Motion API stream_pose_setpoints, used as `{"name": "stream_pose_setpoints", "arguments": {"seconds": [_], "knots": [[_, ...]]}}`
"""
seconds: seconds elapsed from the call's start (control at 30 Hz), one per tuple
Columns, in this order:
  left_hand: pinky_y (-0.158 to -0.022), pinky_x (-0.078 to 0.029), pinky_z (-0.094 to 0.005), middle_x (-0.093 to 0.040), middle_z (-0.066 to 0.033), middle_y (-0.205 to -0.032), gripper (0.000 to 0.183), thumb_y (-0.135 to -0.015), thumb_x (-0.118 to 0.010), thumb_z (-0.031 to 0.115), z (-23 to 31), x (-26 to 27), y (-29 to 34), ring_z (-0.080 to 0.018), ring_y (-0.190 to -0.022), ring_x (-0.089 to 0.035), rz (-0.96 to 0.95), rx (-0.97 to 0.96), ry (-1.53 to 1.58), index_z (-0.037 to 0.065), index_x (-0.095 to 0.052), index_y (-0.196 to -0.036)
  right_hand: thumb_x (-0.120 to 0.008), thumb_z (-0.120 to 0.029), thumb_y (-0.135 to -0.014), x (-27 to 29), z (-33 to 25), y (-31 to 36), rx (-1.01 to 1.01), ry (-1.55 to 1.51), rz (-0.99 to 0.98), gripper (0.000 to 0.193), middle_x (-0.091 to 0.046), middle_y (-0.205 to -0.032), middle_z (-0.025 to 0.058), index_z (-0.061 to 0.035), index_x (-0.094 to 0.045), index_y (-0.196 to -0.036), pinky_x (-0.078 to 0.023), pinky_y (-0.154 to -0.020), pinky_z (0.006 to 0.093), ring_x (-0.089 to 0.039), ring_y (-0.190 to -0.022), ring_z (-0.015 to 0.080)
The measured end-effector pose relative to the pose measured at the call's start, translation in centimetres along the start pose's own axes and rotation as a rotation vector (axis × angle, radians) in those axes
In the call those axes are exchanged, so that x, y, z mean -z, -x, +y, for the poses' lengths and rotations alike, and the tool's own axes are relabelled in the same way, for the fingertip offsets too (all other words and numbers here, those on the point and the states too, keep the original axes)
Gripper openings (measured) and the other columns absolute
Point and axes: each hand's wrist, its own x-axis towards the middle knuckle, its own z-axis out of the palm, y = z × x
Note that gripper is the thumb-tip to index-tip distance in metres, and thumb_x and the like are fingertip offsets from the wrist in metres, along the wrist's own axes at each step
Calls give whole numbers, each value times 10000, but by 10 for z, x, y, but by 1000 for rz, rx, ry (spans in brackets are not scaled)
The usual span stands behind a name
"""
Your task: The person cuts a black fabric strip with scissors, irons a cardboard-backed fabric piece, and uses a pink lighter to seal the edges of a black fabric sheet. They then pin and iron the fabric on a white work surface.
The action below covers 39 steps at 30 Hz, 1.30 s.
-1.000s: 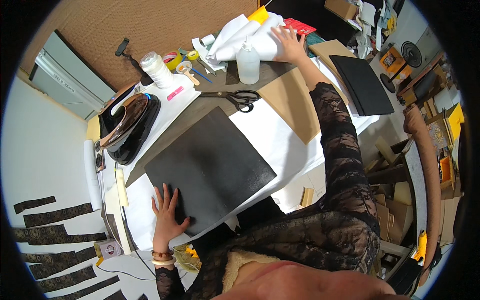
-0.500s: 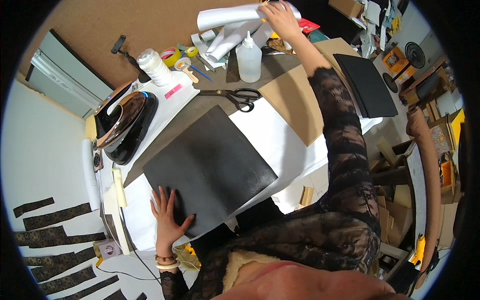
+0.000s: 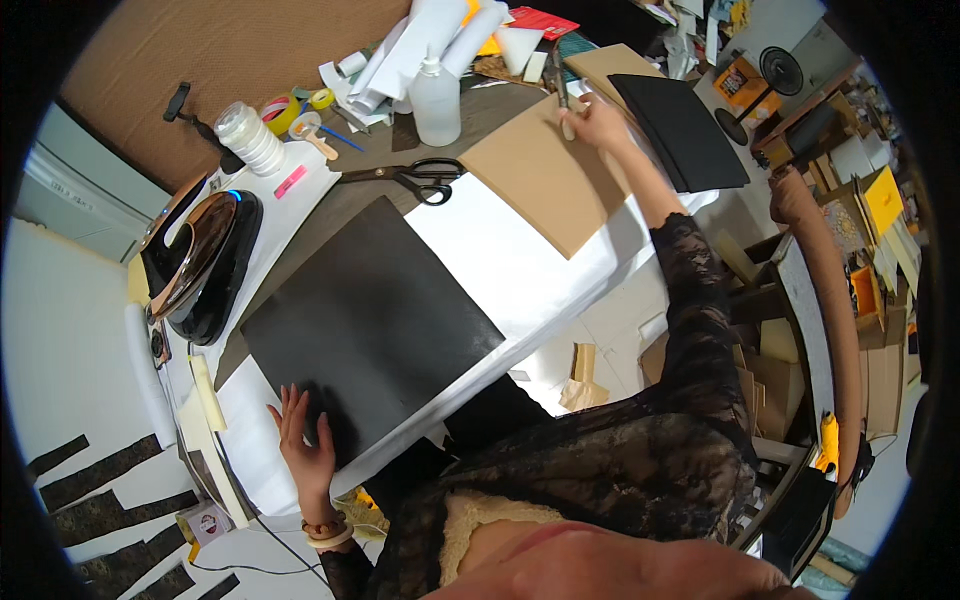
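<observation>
A square black sheet (image 3: 370, 320), which looks like leather or board, lies on the white-covered table in front of me. At its near left edge rests my left hand (image 3: 306, 440), palm down, fingers stretched out and holding nothing. My right hand (image 3: 598, 122) is over the tan board (image 3: 545, 190) at the far right. Its fingers are closed round a slim tool (image 3: 562, 85) with a dark metal-looking shaft and a pale end; I cannot make out its exact kind. Black-handled scissors (image 3: 410, 178) lie just beyond the black sheet.
An iron (image 3: 205, 260) stands at the left, beside a spool of white thread (image 3: 248, 138). A clear squeeze bottle (image 3: 436, 105) stands near white paper rolls (image 3: 405, 50). Folded black material (image 3: 680, 130) lies at the right. Tape rolls (image 3: 280, 112) sit at the back.
My right hand has come down from the white rolls to the tan board and now holds the slim tool. My left hand has slid slightly off the black sheet's edge; the view has shifted.
</observation>
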Motion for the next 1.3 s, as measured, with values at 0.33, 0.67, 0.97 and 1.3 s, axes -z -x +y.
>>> {"name": "stream_pose_setpoints", "arguments": {"seconds": [0.33,0.67,0.97,1.3], "knots": [[-1158,-229,-486,-625,-191,-1238,285,-871,-588,-11,23,-14,22,-336,-1297,-491,99,28,43,-15,-634,-1152,-655,-166,-790,16,29,-17,-38,586,233,279,-641,-1052,127,-63,-621,-1046,-519,-794,449,-614,-1012,319],[-1120,-317,-487,-633,-190,-1215,263,-849,-617,-3,54,-29,13,-358,-1249,-530,81,-15,156,-23,-651,-1109,-510,-328,-956,-46,8,64,332,54,204,430,-549,-1295,257,24,-589,-1190,-440,-1013,412,-535,-1203,373],[-1068,-392,-425,-631,-202,-1225,271,-846,-627,-5,93,-42,-3,-331,-1237,-550,-6,-92,337,-16,-662,-1114,-602,-311,-903,6,2,143,337,28,45,439,-578,-1279,228,-11,-593,-1223,-426,-1022,430,-549,-1191,372],[-1055,-425,-442,-634,-178,-1212,278,-833,-648,22,94,-56,4,-346,-1209,-563,-6,-173,299,9,-657,-1111,-708,-112,-777,97,-43,271,542,227,-198,650,-493,-1424,99,-168,-492,-1388,-305,-1133,481,-432,-1345,280]]}}
